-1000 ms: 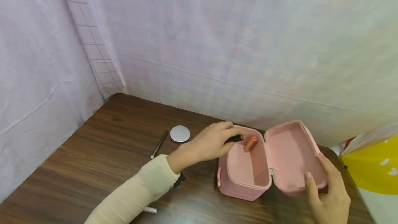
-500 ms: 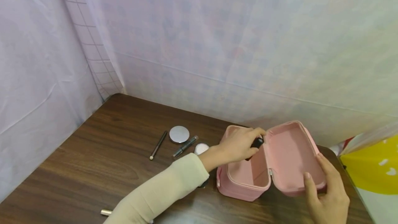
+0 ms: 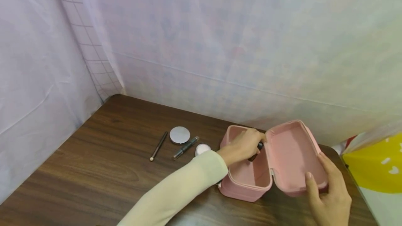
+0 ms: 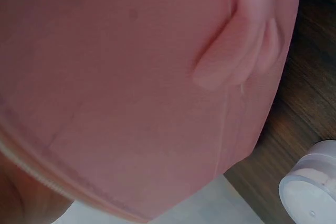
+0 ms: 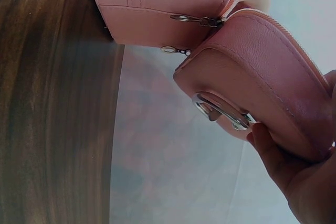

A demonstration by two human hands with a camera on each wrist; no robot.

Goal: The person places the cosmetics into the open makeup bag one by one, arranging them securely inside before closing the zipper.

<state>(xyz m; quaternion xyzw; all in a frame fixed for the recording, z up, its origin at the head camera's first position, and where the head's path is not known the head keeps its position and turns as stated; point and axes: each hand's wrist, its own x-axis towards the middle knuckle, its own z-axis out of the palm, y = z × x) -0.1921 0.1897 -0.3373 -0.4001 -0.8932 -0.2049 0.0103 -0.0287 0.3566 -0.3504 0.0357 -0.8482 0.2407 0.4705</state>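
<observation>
A pink case (image 3: 245, 191) stands at the table's back right, its lid (image 3: 295, 156) swung out to the right. My left hand (image 3: 243, 147) reaches down inside it, holding a small black item (image 3: 255, 151); its lower part is hidden. The orange tube seen in there earlier is out of sight behind the hand. My right hand (image 3: 333, 198) grips the lid's near right edge, the thumb on the inner side. In the right wrist view, fingers (image 5: 273, 156) press the lid's outside beside a silver handle (image 5: 223, 111).
Left of the case on the wooden table (image 3: 94, 170) lie a dark brush (image 3: 158, 145), a round silver compact (image 3: 179, 135), a grey-green tube (image 3: 186, 148) and a small white-topped jar (image 3: 202, 149). A pale curtain (image 3: 201, 44) hangs behind; something yellow (image 3: 377, 165) is at far right.
My left hand has moved right and down into the case with the black item, uncovering the grey-green tube and the jar. My right hand has stayed on the lid.
</observation>
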